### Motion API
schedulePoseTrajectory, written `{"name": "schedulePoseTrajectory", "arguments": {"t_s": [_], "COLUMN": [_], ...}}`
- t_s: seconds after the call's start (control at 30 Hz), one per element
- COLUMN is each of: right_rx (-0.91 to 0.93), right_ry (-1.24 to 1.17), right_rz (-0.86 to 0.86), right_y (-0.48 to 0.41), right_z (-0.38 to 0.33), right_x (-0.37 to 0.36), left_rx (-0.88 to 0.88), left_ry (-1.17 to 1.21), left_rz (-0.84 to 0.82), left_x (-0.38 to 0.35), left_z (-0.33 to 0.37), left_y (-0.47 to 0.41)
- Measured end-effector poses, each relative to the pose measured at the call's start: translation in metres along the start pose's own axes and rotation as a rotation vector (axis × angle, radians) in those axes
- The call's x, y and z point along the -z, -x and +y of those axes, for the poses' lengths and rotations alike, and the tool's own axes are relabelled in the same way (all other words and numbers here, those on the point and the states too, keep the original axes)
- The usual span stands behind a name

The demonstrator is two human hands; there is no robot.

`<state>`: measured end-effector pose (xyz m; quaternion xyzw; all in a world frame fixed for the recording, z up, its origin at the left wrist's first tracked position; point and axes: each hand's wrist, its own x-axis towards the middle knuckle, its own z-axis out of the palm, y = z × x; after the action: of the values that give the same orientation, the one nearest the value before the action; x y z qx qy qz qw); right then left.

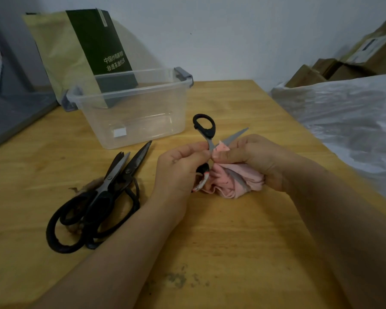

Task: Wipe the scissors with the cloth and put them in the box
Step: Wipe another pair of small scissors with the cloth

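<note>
One pair is mid-wipe: our left hand (pixel 178 168) pinches the scissors (pixel 210 132), our right hand (pixel 259 157) grips the cloth (pixel 234 181) round a blade; two more pairs (pixel 108 181) wait, the box (pixel 129 91) holds none.

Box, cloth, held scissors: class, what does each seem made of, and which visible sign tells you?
Box: clear glossy plastic; the table shows through its walls. Cloth: soft pink fabric, matte; it bunches in folds. Scissors: grey metal blades with a dull sheen; black handles, probably plastic.
</note>
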<state>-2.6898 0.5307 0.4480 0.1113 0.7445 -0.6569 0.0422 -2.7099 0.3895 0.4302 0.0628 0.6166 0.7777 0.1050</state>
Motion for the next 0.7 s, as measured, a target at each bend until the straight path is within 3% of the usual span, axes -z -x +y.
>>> {"name": "schedulePoseTrajectory", "arguments": {"t_s": [0.13, 0.3, 0.53, 0.7], "right_rx": [-0.046, -0.107, 0.083, 0.043], "right_ry": [-0.138, -0.347, -0.191, -0.079], "right_rz": [0.052, -0.013, 0.063, -0.031], "right_y": [-0.001, 0.001, -0.004, -0.003], "right_z": [0.001, -0.005, 0.007, 0.005], "right_x": [-0.009, -0.002, -0.015, -0.006], "left_rx": [0.029, -0.028, -0.058, 0.001], "left_ry": [0.051, 0.010, 0.027, 0.108], "left_rz": [0.015, 0.031, -0.033, 0.034], "left_x": [0.003, 0.004, -0.001, 0.004], "left_z": [-0.001, -0.002, 0.001, 0.004], "left_y": [-0.004, -0.008, -0.001, -0.004]}}
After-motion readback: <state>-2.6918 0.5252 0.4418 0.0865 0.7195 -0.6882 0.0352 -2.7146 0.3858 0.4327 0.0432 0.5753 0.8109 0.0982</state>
